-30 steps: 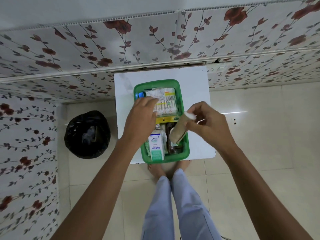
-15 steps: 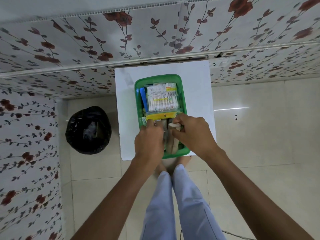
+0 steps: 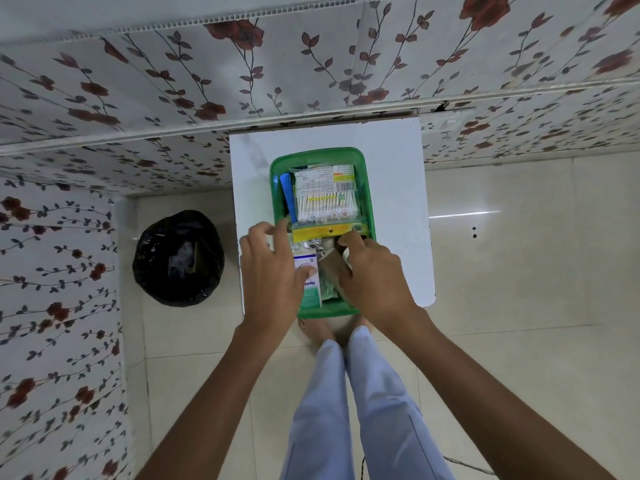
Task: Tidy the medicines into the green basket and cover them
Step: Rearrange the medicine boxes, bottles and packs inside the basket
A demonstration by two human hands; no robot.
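At frame centre, the green plastic basket [image 3: 366,188] sits on the white tabletop [image 3: 394,161]. The left hand [image 3: 273,271] pinches a light white cardboard medicine box [image 3: 309,278]; the right hand [image 3: 372,271] grips a soft tan bandage roll [image 3: 331,268], best held mid-length.

Near end of the green basket [image 3: 367,188] covered by both hands [image 3: 273,271]. White box [image 3: 309,271] partly masked by the left thumb, its print cut short. Brown item [image 3: 333,268] half under the right hand [image 3: 372,271]. Small label text on the cotton-swab pack [image 3: 325,195] unreadable.
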